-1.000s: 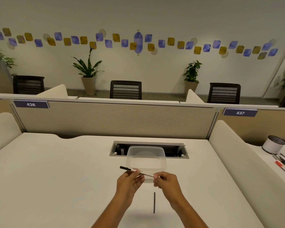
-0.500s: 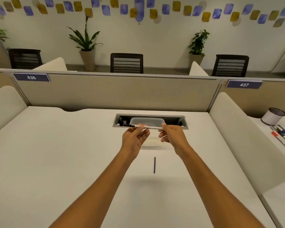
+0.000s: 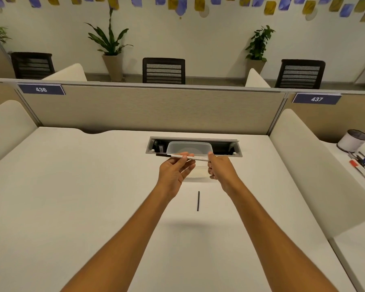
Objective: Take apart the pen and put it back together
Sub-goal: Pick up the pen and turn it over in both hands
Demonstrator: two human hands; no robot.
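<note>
Above the white desk [image 3: 72, 186], held level in the air, is the pen [image 3: 182, 157]: a thin white barrel with a black end pointing left. Its black end juts out past the left hand [image 3: 174, 171], whose fingertips pinch the barrel near the middle; the right hand [image 3: 220, 169] is clamped on the other end. Behind it sits a clear plastic tub [image 3: 189, 147]. Nearer the person, between the forearms, a slim black rod [image 3: 198, 200] (apart from both hands) lies on the desk.
</note>
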